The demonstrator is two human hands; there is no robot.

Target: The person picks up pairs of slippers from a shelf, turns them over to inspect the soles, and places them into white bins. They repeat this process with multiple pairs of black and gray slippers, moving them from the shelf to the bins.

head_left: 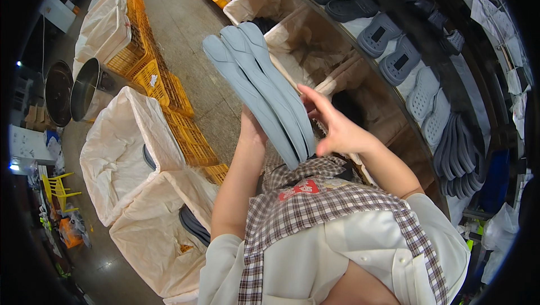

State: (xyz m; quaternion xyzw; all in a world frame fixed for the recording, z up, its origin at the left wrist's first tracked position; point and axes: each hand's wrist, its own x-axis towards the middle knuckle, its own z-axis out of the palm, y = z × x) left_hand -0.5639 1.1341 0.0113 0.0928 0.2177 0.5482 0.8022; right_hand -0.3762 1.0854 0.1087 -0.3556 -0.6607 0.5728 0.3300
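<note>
A stack of three grey-blue shoe soles [261, 88] is held up in front of my body, tilted, with wavy lines along their side edges. My left hand [253, 128] grips the stack from its left and underside; most of its fingers are hidden behind the soles. At the stack's right edge is my right hand [336, 125], thumb and forefinger spread apart. Its fingertips lie at or just behind the edge of the nearest sole, and whether they touch it I cannot tell.
Cloth-lined bins [126, 153] stand at the left, with dark soles [194, 225] inside one. Orange crates [163, 88] line the aisle beside a metal drum [93, 88]. To my right, a rack carries grey clogs [400, 60], pale perforated pieces [430, 102] and stacked dark soles [458, 156]. More lined bins [315, 46] sit ahead.
</note>
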